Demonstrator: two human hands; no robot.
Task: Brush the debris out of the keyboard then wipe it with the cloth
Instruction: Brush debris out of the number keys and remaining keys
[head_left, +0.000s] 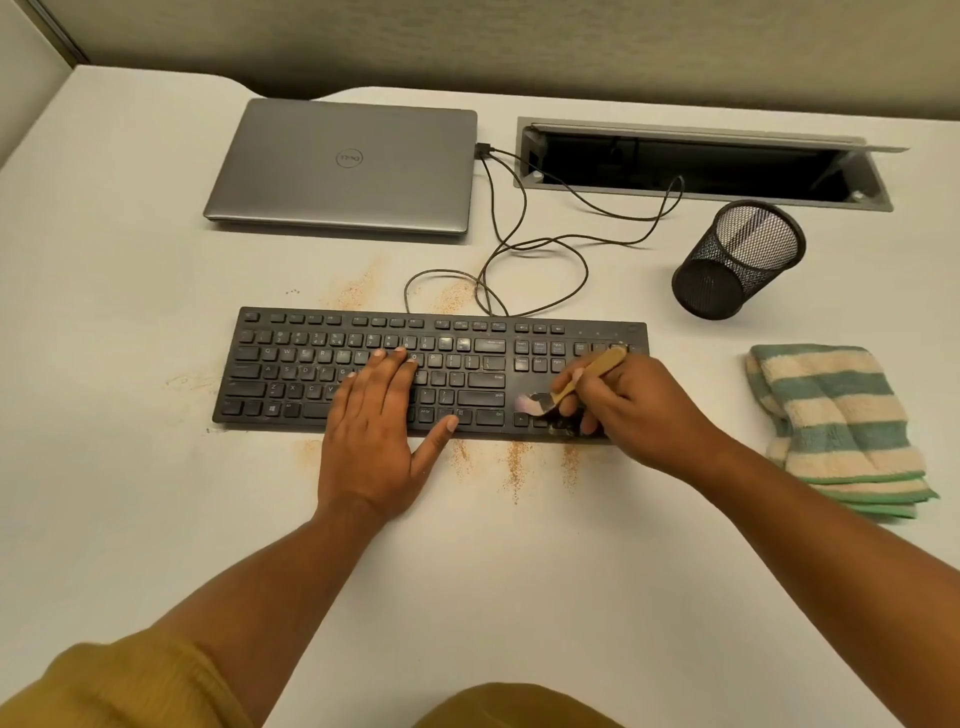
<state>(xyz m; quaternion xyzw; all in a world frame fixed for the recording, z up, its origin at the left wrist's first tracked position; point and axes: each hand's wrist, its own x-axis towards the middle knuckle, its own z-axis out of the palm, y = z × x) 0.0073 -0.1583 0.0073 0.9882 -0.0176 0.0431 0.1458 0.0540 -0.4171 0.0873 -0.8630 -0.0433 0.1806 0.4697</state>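
Note:
A black keyboard (291, 364) lies flat across the middle of the white desk (130, 519). My left hand (379, 415) rests flat on its middle keys, fingers straight, thumb at the front edge. My right hand (623, 400) grips a small brush (582, 376) by its wooden handle; the pale bristles touch the keys near the arrow cluster. Orange-brown debris (514, 467) streaks the desk in front of the keyboard, and more lies behind it. A folded striped cloth (836, 421) lies to the right of the keyboard.
A shut grey laptop (343, 166) sits at the back, its cable (545, 249) looping down to the keyboard. A black mesh pen cup (737, 260) stands tilted at the right. Behind it an open cable hatch (701, 161) is sunk in the desk.

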